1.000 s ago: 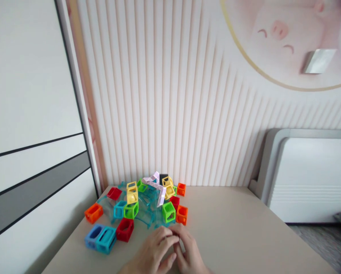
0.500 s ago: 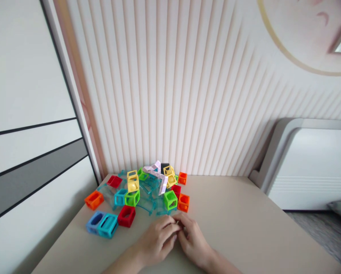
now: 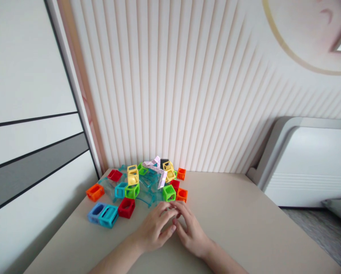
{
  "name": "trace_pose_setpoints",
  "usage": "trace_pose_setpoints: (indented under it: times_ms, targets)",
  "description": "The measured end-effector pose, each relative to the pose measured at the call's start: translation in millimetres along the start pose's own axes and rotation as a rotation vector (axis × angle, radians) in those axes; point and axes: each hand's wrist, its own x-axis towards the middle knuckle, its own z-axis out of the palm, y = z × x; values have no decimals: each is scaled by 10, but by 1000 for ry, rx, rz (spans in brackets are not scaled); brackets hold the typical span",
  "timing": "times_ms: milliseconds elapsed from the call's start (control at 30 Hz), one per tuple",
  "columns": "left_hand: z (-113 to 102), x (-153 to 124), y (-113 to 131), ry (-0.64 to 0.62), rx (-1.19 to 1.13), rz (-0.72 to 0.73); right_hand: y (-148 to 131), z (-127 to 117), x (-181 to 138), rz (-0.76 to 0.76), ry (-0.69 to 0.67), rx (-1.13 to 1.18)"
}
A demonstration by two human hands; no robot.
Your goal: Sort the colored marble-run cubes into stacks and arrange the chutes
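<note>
My left hand (image 3: pixel 154 228) and my right hand (image 3: pixel 191 232) meet fingertip to fingertip over the table, fingers bent and thumbs apart from the forefingers. Nothing shows in either hand. Just beyond the fingertips sit a green cube block (image 3: pixel 169 193) and an orange cube block (image 3: pixel 182 195). To the left of my left hand lies a red cube block (image 3: pixel 126 208), beside a joined pair of a blue block (image 3: pixel 96 213) and a teal block (image 3: pixel 109 216). Behind these, clear teal plastic track pieces (image 3: pixel 146 198) lie in a pile, with a lilac zigzag piece (image 3: pixel 156 167) on top.
Yellow blocks (image 3: pixel 133 175) stand in the pile, and another orange block (image 3: pixel 95 192) lies at the left. The pale table (image 3: pixel 230 213) meets a ribbed wall (image 3: pixel 170 95) at the back. A white cabinet (image 3: pixel 30 76) rises at the left; a grey-white headboard (image 3: pixel 315 160) stands at right.
The view has shifted slightly, so the blocks and hands sit a little higher in it. My fingers have loosened, and the gap between thumbs and forefingers is wider.
</note>
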Motion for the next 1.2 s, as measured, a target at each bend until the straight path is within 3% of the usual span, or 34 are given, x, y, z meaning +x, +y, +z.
trace_pose_setpoints:
  times_ms: [633, 1200]
  targets:
    - [-22, 25, 65, -112, 50, -81, -44, 14, 44, 140, -96, 26]
    - [-17, 12, 61, -194, 67, -130, -32, 6, 43, 139, -117, -9]
